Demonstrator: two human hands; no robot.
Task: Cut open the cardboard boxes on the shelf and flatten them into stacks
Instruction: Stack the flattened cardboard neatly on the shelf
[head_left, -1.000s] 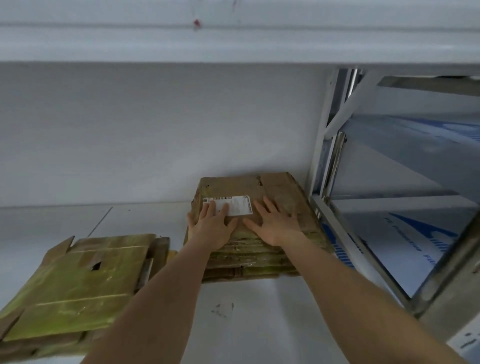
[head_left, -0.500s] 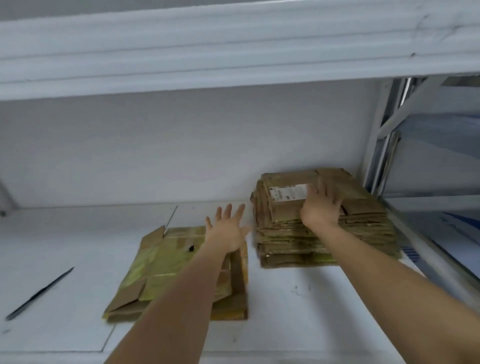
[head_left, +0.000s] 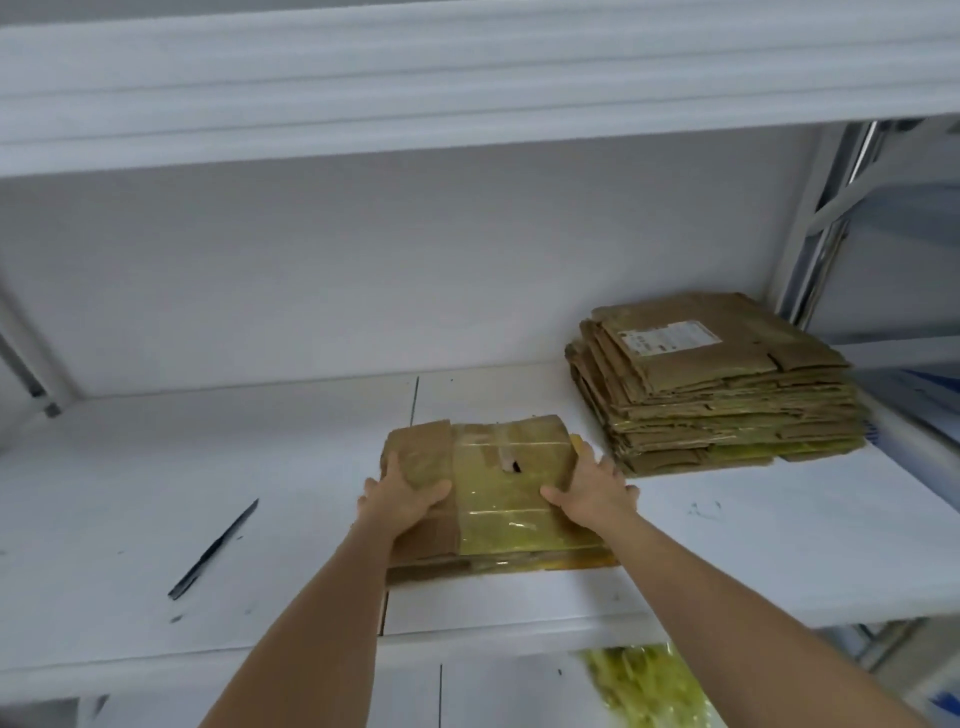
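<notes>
While flattened, cardboard (head_left: 498, 483) on shelf (head_left: 156, 519).

yellow-green plastic (head_left: 644, 686) below shelf edge, blurred.

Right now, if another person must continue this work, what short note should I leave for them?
Left hand and right hand both grip the taped flattened boxes at mid-shelf, one on each side.
Tall stack of flattened boxes sits at the right, against the back wall.
Knife lies on the shelf at the left, untouched.
Done: one tall stack is built.
Left: probably move the gripped boxes onto a stack.
</notes>
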